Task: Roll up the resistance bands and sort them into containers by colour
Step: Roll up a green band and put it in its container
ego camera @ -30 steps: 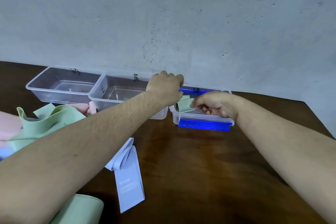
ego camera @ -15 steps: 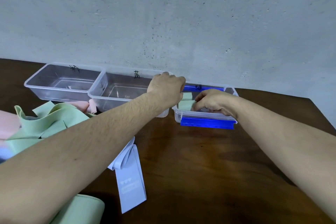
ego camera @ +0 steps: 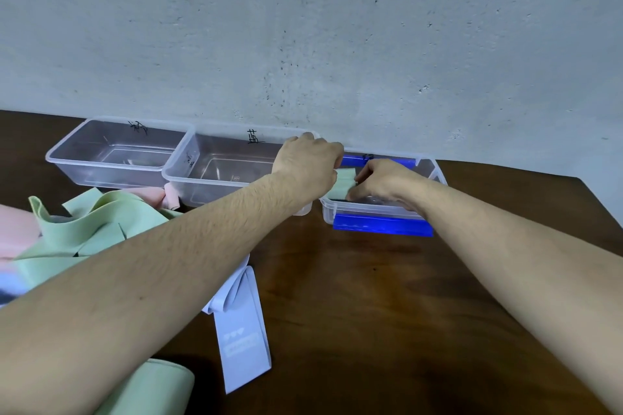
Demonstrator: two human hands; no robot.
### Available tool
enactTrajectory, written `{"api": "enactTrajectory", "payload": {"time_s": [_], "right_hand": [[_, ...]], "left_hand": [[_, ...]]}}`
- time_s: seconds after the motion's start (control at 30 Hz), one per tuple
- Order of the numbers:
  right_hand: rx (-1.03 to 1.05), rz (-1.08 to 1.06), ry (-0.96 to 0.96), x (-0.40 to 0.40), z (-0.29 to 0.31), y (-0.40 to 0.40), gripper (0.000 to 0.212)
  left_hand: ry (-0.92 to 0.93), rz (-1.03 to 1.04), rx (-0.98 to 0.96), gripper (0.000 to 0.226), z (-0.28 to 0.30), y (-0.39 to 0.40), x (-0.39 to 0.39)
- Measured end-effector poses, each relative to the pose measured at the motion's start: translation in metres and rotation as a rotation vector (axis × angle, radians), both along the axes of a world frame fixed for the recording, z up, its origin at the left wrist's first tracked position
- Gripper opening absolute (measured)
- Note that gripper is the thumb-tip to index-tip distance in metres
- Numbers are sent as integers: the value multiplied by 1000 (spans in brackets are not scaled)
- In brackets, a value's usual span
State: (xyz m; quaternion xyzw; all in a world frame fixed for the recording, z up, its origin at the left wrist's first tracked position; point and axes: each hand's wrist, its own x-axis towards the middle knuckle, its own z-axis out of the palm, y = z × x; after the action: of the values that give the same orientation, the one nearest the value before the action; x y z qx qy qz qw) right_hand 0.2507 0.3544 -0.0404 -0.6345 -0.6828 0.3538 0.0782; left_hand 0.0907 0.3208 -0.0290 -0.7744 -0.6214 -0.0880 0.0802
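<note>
Reaching across a dark wooden tabletop (ego camera: 371, 296), both hands meet over the rightmost of three clear containers, the blue-clipped box (ego camera: 382, 212). Right hand (ego camera: 381, 180), fingers curled, pinches a rolled green band (ego camera: 342, 184) just inside the box's left end. Left hand (ego camera: 308, 163) is loosely fisted beside it, knuckles up; whether it also touches the roll cannot be told. Middle container (ego camera: 215, 175) and left container (ego camera: 111, 158), each marked in black, stand touching along the grey wall (ego camera: 303, 27). Loose green bands (ego camera: 91, 229), pink bands (ego camera: 153, 195) and a folded pale-blue band (ego camera: 242, 330) lie at left.
</note>
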Motion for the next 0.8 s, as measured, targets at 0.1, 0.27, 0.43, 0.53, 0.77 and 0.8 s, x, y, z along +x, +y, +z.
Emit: {"api": "enactTrajectory", "payload": {"time_s": [0.1,0.27,0.43,0.53,0.77,0.8], "right_hand": [[4,8,-19,-1,0,1,32],[46,46,-116,-7,-1,2,35],[55,95,-197,-8,0,1,41],[40,116,-210,-7,1,1,41],[73,115,-235,-10,-1,3,30],[66,117,-249,-11,-1,3,32]], "left_hand": [[-15,-1,10,16,-2,-1,1],[2,-11,17,16,-7,1,1],[28,-23,53,18,-10,0,1],[21,-31,65,18,-9,-1,0],[42,-35,86,17,-9,-3,0],[39,-33,84,18,-9,-4,0]]}}
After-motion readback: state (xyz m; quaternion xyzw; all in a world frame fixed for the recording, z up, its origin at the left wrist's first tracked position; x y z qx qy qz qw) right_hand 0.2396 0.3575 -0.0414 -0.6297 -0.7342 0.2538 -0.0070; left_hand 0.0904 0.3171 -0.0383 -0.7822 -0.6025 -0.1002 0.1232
